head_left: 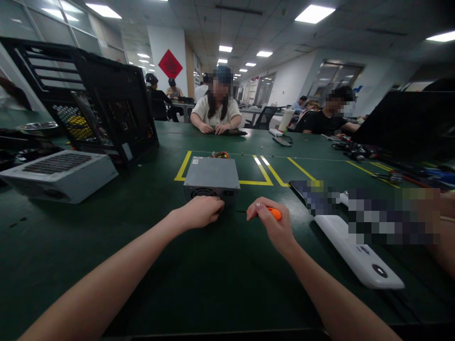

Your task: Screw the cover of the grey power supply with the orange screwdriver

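Observation:
A grey metal computer power supply [212, 173] sits on the green table in front of me, its fan grille and socket side facing me and a bundle of coloured wires behind it. My left hand [202, 211] is at this near face, fingers curled down and pressed together; whatever lies under the fingertips is hidden. To the right, my right hand [272, 222] is closed around a screwdriver [275, 213] with an orange handle. Its thin dark shaft points left toward the power supply and stays apart from it.
A second power supply [60, 175] lies at the left beside a black computer case [117, 104]. On the right are a white power bank-like device [359, 251] and a pixelated dark object. Yellow tape [256, 182] marks the table. A co-worker [216, 109] sits opposite.

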